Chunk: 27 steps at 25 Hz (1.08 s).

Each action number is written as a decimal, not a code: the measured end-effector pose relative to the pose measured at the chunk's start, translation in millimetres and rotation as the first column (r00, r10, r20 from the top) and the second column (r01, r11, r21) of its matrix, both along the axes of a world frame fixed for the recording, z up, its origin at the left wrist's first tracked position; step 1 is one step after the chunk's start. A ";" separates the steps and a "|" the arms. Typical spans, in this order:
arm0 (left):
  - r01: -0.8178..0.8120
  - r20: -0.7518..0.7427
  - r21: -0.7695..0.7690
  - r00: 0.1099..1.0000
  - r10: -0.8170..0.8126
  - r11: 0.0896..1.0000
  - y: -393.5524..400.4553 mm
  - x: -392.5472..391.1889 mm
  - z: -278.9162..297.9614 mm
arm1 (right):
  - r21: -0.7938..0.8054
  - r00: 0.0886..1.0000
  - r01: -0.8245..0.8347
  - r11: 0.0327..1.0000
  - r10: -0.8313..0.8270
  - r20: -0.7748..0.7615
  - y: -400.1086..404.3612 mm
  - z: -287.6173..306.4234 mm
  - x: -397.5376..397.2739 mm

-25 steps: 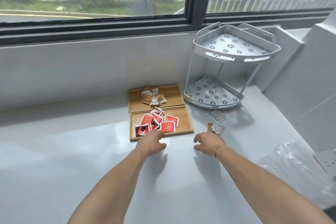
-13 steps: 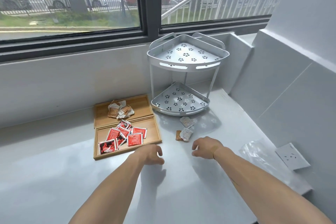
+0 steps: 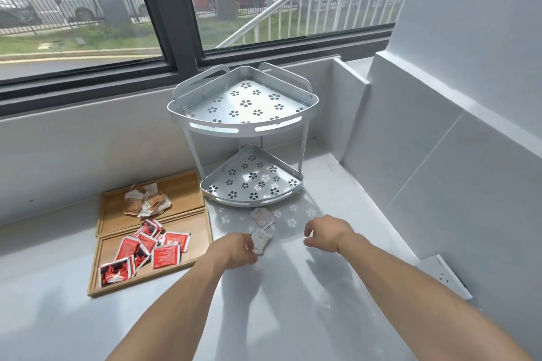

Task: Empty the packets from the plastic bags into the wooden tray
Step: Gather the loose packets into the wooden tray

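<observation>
Two wooden trays lie at the left of the grey counter. The near tray (image 3: 202, 231) holds several red packets (image 3: 165, 255), and the far tray (image 3: 184, 187) holds brown and white packets (image 3: 146, 202). Two pale packets lie loose on the counter in front of the shelf rack. My left hand (image 3: 234, 250) has its fingers curled onto the left edge of the nearer pale packet (image 3: 260, 240). The other pale packet (image 3: 263, 217) lies just beyond it, untouched. Off to the right, my right hand (image 3: 327, 233) hovers over the counter with loosely curled fingers, holding nothing. No plastic bag is in view.
A white two-tier corner shelf rack (image 3: 243, 114) stands against the back wall behind the loose packets. A white socket plate (image 3: 443, 275) lies at the counter's right edge. The right wall and a window ledge bound the counter.
The view has swung right and closer. My left hand moved right from the near tray's corner to the loose pale packet, covering the brown one beside it. My right hand shifted slightly right.
</observation>
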<state>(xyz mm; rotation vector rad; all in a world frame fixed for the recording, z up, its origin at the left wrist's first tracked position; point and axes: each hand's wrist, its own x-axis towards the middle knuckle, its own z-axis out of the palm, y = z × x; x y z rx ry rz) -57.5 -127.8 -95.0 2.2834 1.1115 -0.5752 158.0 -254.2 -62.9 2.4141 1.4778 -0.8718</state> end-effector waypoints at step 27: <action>-0.111 0.144 0.229 0.986 0.079 0.967 8.4 33.1 -28.8 | 0.169 0.886 0.424 0.890 -0.369 -0.282 104.1 -73.7 -34.8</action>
